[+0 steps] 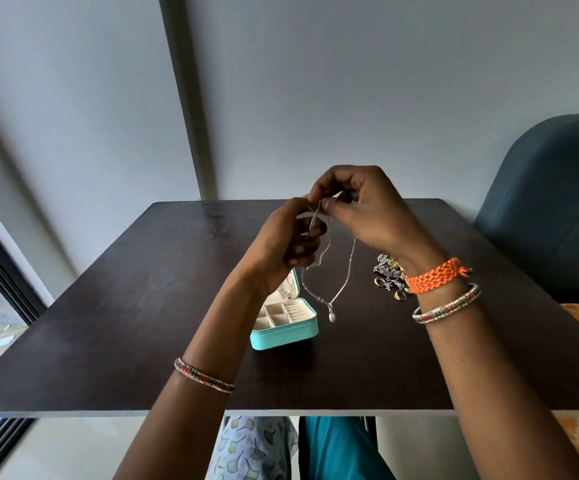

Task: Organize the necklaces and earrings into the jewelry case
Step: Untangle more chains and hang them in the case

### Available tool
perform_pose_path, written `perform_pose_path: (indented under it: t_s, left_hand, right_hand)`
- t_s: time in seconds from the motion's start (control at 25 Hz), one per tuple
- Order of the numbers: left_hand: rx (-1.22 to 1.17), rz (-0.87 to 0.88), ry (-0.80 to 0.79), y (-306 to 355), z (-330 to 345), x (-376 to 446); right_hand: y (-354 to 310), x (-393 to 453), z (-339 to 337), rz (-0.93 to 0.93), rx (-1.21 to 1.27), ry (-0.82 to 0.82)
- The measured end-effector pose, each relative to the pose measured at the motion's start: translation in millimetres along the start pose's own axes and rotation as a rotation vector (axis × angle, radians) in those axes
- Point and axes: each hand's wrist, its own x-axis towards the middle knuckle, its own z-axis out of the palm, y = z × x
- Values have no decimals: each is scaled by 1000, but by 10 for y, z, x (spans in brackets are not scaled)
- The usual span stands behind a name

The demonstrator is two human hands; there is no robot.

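A thin silver necklace (341,289) with a small pendant hangs above the dark table. My left hand (282,242) and my right hand (360,206) are raised together and both pinch the chain's upper ends. Below the left hand stands the open turquoise jewelry case (286,336), its cream compartments showing and its lid partly hidden by my wrist. A pile of earrings and other jewelry (390,275) lies on the table to the right of the necklace, partly behind my right wrist.
The dark wooden table (125,323) reaches to a grey wall. A blue-grey upholstered chair (554,202) stands at the right. A window frame runs down the left edge. My knees show under the table's front edge.
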Motion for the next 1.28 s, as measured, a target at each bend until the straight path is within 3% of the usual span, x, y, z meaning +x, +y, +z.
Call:
perform_pose_path:
  t_s: [0.16,0.32,0.52,0.76,0.84,1.0,1.16,1.28]
  left_hand:
    - [-6,-41,-38,17,-66,-2]
    - [55,-20,5,-9,-99,0]
    - [-21,28,0,9,-148,-29]
    - [67,113,16,54,-160,-31]
    - [58,92,6,75,-170,-44]
    - [-196,36,-76,144,-173,-82]
    - [-621,175,-27,167,-289,-53]
    - [-722,262,-49,93,-384,-51]
  right_hand:
    - [140,-12,96,110,68,78]
    - [71,-82,72,381,184,-165]
    - [32,-109,-45,328,483,-253]
    - [79,-141,96,391,347,-260]
    - [109,-143,156,369,252,-188]
    - [266,-109,249,338,-60,99]
    - [379,-196,316,456,-6,46]
    - [434,-205,321,515,100,97]
